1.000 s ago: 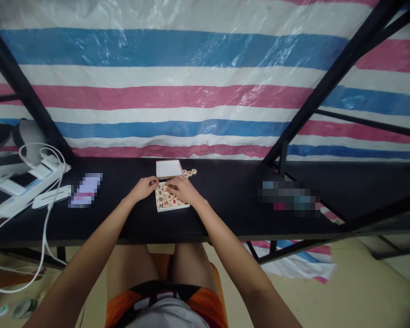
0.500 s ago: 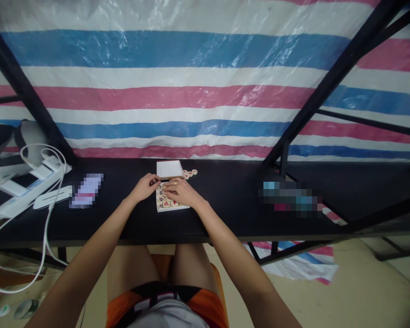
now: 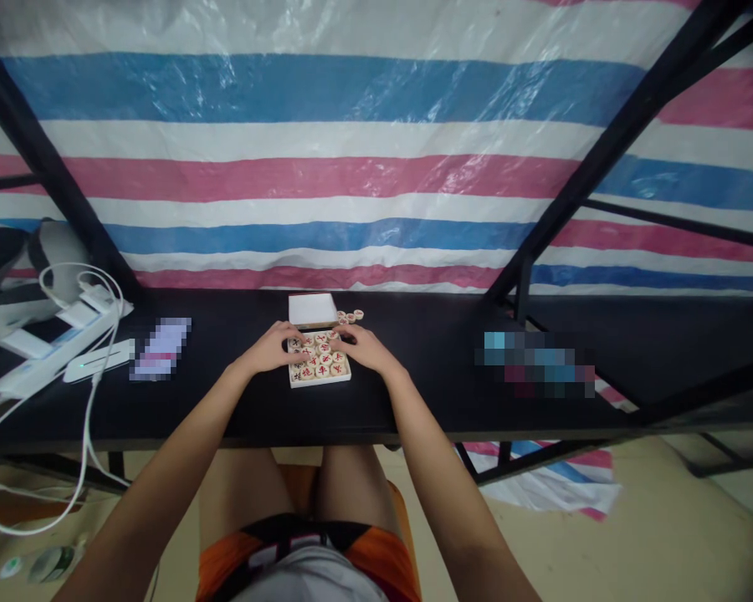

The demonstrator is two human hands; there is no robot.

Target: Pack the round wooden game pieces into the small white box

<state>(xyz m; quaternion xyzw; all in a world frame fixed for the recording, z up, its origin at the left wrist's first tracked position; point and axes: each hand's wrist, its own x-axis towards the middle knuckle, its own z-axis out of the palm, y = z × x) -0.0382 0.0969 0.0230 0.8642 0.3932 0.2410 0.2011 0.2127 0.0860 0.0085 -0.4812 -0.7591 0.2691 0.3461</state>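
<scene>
Orange-black shorts (image 3: 370,552) nearest; pale front marks partly covered by shirt (image 3: 314,577), illegible. Beyond, white box (image 3: 321,383) on black table (image 3: 427,376), holding round pieces (image 3: 324,370) with red and black Chinese characters, mostly too small to read. Left hand (image 3: 271,347) over box's left edge, right hand (image 3: 367,348) at its right: thumbs and fingers apart, covering some pieces; touch can't be told. Right of box, pixelated object (image 3: 536,359), unidentifiable. Behind box, loose pieces (image 3: 350,318), red marks illegible.

On the round pieces (image 3: 324,370) in the white box (image 3: 320,383) I see red Chinese characters; one in the near row seems to read 车, though it's small and blurry. Black characters, unreadable to me, mark pieces beside my left hand (image 3: 274,347).
</scene>
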